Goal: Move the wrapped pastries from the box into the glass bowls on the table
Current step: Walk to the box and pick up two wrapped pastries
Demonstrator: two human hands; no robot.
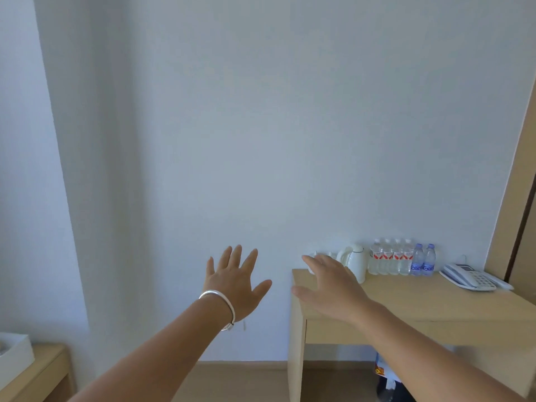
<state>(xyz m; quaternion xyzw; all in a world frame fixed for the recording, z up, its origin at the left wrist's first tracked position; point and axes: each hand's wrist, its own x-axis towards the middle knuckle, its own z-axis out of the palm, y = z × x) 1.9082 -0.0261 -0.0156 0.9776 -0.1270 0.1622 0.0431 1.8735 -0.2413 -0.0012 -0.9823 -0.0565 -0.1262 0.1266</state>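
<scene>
My left hand [236, 281] is stretched out in front of the white wall, fingers spread, palm away from me, with a silver bangle on the wrist. It holds nothing. My right hand [333, 288] is also out flat with fingers apart, hovering over the left end of a light wooden desk [435, 303], and it is empty. A white box [14, 353] shows only as a corner at the far left edge, on a low wooden table [43, 372]. No wrapped pastries or glass bowls are visible.
At the back of the desk stand a white kettle [353, 261], several water bottles [401, 258] and a white telephone [471, 275]. A dark bin with a bag [388, 384] sits under the desk. A wooden door frame [516, 198] runs up the right edge.
</scene>
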